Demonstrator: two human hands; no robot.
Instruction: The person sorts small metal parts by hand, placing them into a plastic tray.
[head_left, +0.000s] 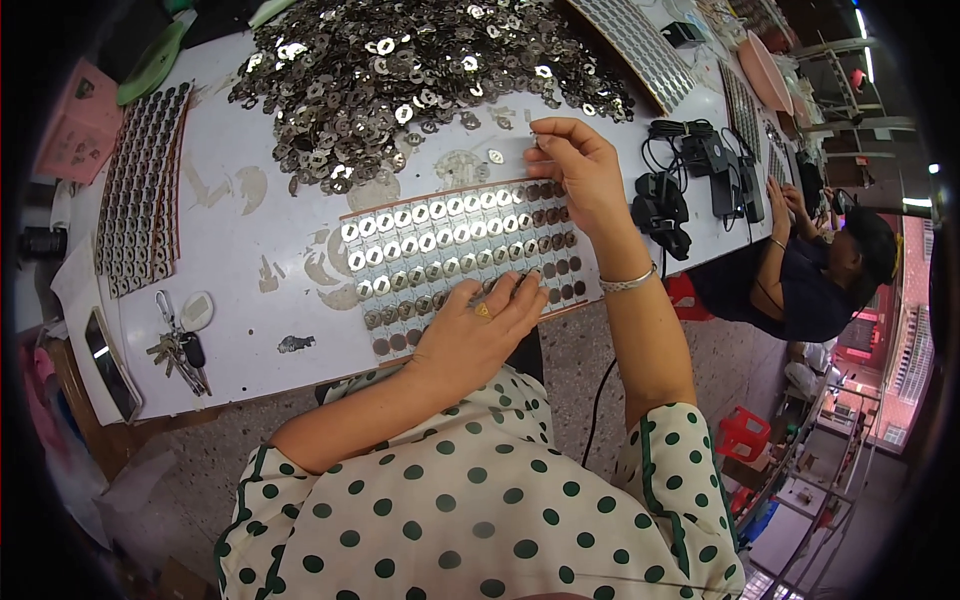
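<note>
Disc panel [440, 254] lies under left fingers [520, 305] — right fingers [572, 130] near its far edge — can't tell either's grip.

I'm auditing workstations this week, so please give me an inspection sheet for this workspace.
Surface: white tabletop, stained in patches.
Job's things: rectangular panel bearing rows of round silvery and dark pieces; beyond it, large heap of small flat silvery metal pieces.
Clutter: metal keys with black fob, dark-screened phone, white rounded object, all at left.
Hands: left hand touches the panel; right hand is raised near its far right corner; whether it holds a piece is unclear.
Cables: black cables among black adapters, at right.
Surroundings: person in dark clothing at right; grey speckled floor.
</note>
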